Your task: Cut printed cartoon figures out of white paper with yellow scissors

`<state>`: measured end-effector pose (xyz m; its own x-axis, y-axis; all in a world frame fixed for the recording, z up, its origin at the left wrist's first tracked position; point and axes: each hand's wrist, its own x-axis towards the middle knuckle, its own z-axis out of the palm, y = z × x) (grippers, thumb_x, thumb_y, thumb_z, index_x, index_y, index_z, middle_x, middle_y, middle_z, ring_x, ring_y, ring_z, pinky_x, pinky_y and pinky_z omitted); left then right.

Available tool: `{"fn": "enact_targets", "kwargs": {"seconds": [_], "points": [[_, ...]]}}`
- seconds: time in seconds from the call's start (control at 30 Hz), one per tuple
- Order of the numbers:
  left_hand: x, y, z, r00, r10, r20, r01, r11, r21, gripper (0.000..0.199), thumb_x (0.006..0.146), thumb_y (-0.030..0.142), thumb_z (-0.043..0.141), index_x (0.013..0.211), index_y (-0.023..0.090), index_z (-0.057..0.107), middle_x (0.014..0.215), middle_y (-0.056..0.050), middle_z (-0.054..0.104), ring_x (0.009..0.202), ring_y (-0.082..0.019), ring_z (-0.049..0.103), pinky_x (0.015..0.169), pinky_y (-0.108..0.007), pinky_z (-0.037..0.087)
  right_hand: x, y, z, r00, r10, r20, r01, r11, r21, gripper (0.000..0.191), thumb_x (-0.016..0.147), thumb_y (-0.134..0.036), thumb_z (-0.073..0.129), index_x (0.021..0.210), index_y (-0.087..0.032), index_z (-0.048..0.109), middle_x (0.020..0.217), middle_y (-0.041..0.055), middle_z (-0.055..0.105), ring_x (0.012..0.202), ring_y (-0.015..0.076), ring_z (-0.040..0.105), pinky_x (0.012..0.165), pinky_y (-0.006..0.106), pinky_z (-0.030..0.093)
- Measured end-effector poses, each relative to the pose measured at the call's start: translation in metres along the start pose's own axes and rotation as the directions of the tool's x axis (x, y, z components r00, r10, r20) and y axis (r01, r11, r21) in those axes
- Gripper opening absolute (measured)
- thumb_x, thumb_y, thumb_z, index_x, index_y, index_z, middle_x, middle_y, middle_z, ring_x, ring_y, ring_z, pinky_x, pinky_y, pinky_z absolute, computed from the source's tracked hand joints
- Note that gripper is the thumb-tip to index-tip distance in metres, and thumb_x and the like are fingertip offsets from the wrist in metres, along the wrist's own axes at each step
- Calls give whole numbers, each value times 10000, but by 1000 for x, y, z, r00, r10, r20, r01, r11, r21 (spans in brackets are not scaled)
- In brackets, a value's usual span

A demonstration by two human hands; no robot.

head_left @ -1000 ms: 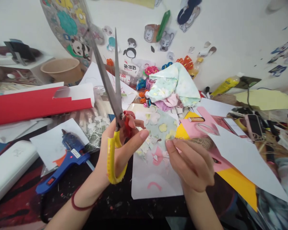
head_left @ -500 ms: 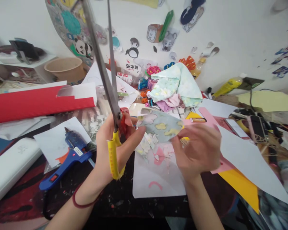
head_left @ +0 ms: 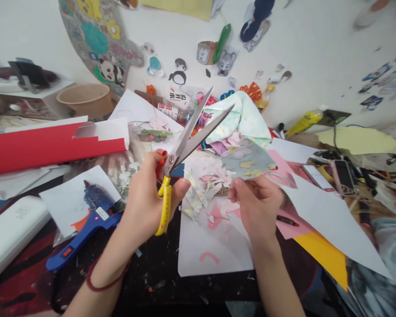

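My left hand (head_left: 148, 198) is closed round the handles of a pair of scissors (head_left: 191, 136), with yellow and red grips. Their blades are spread and point up and to the right. Between the fingertips of my right hand (head_left: 259, 202) is a thin grey-green patterned piece of fabric (head_left: 247, 160) with yellow and pinkish patches. Its left edge is apart from the blades. Beneath it lies a white sheet of paper (head_left: 214, 259) strewn with pink and pale green scraps (head_left: 198, 193), and a pink curved strip (head_left: 209, 257) lies near its front edge.
At left are a blue glue gun (head_left: 86, 224), a white case (head_left: 16, 237) and a red corrugated sheet (head_left: 49, 147). Pale green floral fabric (head_left: 251, 114) is heaped at the back. White paper (head_left: 336, 211), yellow card (head_left: 330, 259) and a phone (head_left: 318, 176) lie at right.
The scissors have tipped from nearly upright toward the right, and their blades are spread wider. My right hand has drawn the fabric piece away from my left hand, which no longer touches it.
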<state>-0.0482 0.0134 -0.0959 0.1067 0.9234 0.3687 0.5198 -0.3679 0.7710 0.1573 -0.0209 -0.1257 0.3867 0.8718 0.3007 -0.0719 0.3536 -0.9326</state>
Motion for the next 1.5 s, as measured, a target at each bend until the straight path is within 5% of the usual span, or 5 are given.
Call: {"fn": "enact_targets", "kwargs": {"seconds": [0.1, 0.27, 0.43, 1.0, 1.5], "points": [[8, -4, -5, 990, -63, 123, 16, 937, 350, 526, 729, 601, 635, 1035, 215, 451, 797, -21, 553, 641, -209, 527, 577, -318, 369, 5, -1, -3, 990, -38, -133, 40, 999, 13, 120, 790, -263, 775, 770, -194, 680, 583, -35, 643, 509, 96, 593, 474, 226, 475], [11, 0, -1, 935, -129, 329, -5, 926, 378, 480, 761, 627, 519, 1009, 225, 435, 841, -66, 618, 712, -284, 617, 641, -378, 436, 8, -4, -8, 975, -70, -209, 69, 998, -12, 143, 809, -284, 762, 759, -195, 662, 603, -39, 633, 541, 89, 580, 504, 224, 477], [11, -6, -1, 938, -169, 303, 17, 895, 446, 514, 780, 650, 521, 1062, 227, 451, 855, -83, 642, 714, -305, 634, 635, -390, 437, 7, -6, -10, 980, -40, -195, 44, 999, 17, 183, 829, -252, 753, 688, -193, 652, 578, -38, 649, 515, 78, 591, 483, 206, 471], [1, -6, 12, 915, 148, 375, -315, 842, 438, 450, 847, 576, 550, 1044, 177, 487, 874, -81, 642, 768, -280, 658, 624, -353, 462, -2, -8, -5, 996, -65, 56, 79, 947, -311, 189, 766, -53, 712, 809, -230, 761, 651, -50, 725, 573, 105, 675, 537, 200, 560], [1, -4, 11, 904, 156, 398, -336, 835, 436, 446, 852, 614, 561, 996, 203, 467, 766, -35, 607, 638, -237, 615, 536, -301, 383, -4, -8, -4, 993, -96, 68, 114, 930, -349, 159, 774, -69, 721, 794, -224, 753, 616, -48, 690, 519, 98, 613, 469, 217, 524]]}}
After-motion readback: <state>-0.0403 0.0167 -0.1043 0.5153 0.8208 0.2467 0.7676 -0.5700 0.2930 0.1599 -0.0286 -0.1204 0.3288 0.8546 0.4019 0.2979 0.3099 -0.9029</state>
